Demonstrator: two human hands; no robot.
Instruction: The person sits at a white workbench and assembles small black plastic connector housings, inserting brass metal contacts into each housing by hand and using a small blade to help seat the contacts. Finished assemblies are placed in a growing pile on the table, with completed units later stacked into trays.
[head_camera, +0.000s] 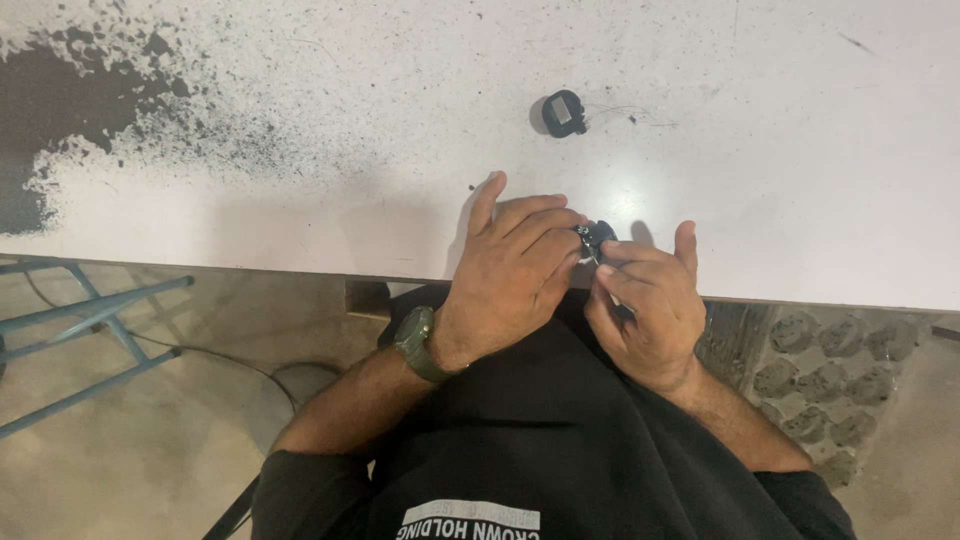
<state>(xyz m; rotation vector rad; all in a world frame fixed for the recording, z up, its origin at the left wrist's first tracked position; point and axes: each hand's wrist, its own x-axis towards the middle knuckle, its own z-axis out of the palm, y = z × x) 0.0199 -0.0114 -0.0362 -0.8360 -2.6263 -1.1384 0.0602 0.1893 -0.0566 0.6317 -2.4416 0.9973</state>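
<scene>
Head view: small black part (597, 237) pinched between left hand (510, 275) and right hand (650, 305) grips.

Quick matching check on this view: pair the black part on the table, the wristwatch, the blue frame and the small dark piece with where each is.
1 black part
2 wristwatch
3 blue frame
4 small dark piece

A on the left wrist
B between the fingertips of both hands
C alone on the white table
D below the table edge, far left

Pairs: 1-C, 2-A, 3-D, 4-B
</scene>
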